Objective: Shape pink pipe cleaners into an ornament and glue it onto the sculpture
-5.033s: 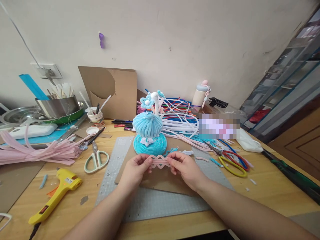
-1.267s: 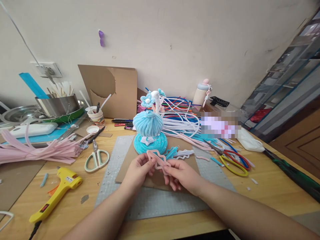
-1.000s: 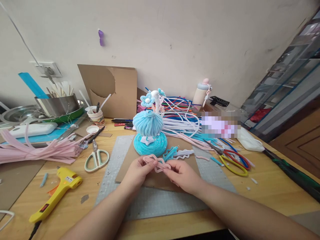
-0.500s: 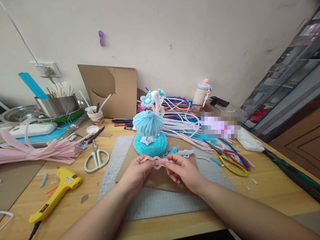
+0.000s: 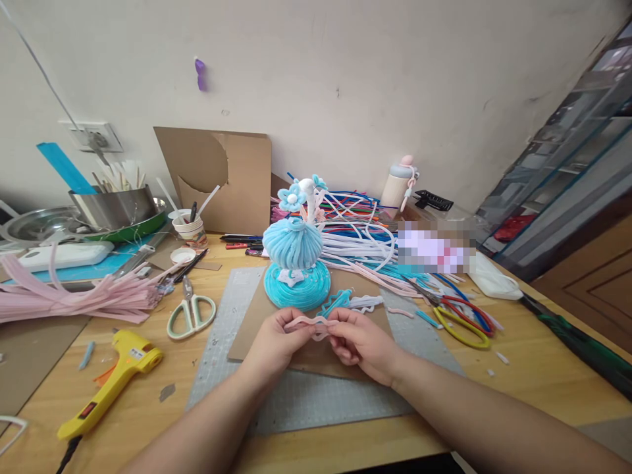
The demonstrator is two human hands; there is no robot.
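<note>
Wavy pink pipe cleaners (image 5: 320, 321) stretch between my two hands over a piece of brown cardboard (image 5: 247, 332). My left hand (image 5: 281, 339) pinches their left end, and my right hand (image 5: 363, 342) pinches the right end with its lower fingers curled. Just beyond my hands stands a light blue pleated shell shape (image 5: 292, 243) on a round turquoise base (image 5: 297, 287), topped by a blue flower (image 5: 292, 197) and a white piece. Wavy turquoise pipe cleaners (image 5: 338, 303) and white ones (image 5: 366, 303) lie right of the base.
A yellow glue gun (image 5: 111, 382) and pale green scissors (image 5: 191, 316) lie left. At right are yellow-and-red-handled scissors (image 5: 461, 326). Behind are piled pipe cleaners (image 5: 345, 247), a bottle (image 5: 396, 187) and a paper cup (image 5: 188, 227). A grey cutting mat (image 5: 326, 405) lies under the cardboard.
My left hand has shifted slightly right and closer to my right hand. The visible stretch of pink pipe cleaners between them is a little shorter and slightly lower.
</note>
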